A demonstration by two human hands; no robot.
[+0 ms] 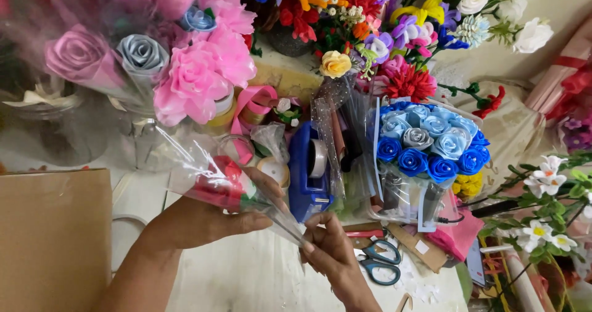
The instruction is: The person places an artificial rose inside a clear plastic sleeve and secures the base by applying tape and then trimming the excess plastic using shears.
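A crowded craft counter (246, 281) with a pale, worn top fills the view, banked at the back with artificial flowers in pink, red, orange and white. The left hand (209, 219) is closed around a clear cellophane cone (203, 170) wrapping a single red rose (223, 175), held tilted just above the counter; the right hand (330, 250) pinches the cone's narrow lower tip between fingertips. The film looks slippery and crinkled, so a loose pinch could let the wrap spring open, and too hard a squeeze by the left hand could crush the petals. Just behind the hands stands a blue tape dispenser (308, 170), near enough for the cellophane to snag on. To the right sits a bouquet of blue and pale-blue ribbon roses (431, 142) in a clear sleeve, with blue-handled scissors (379, 261) lying below it. A plain brown cardboard box (52, 238) occupies the left edge; no label is legible.
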